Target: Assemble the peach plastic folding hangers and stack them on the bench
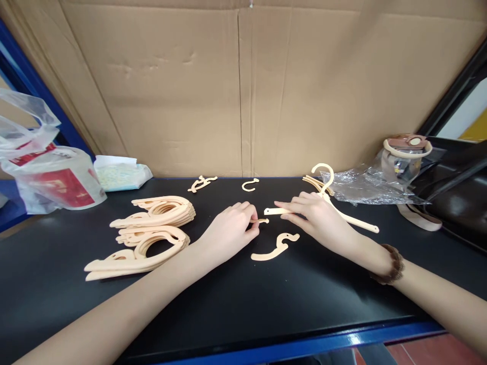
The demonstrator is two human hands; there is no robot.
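My left hand (236, 227) pinches a thin cream plastic piece (262, 220); most of it is hidden by the fingers. My right hand (317, 215) grips a cream clothes hanger (357, 221), its hook standing up behind the knuckles and its left arm sticking out past the fingertips. The holed end of that arm lies close to the piece in my left hand, with a small gap between. On the table just below the hands lies a curved cream hanger part (272, 252), touched by neither.
Stacks of cream hanger parts (152, 238) sit at left. Farther back lie small loose parts (201, 182) and a hook piece (250, 185). A tissue pack (124, 175), a plastic bag (57, 177), clear wrap (369, 187) and a cup (403, 159) stand along the rear, before a cardboard wall (171, 91).
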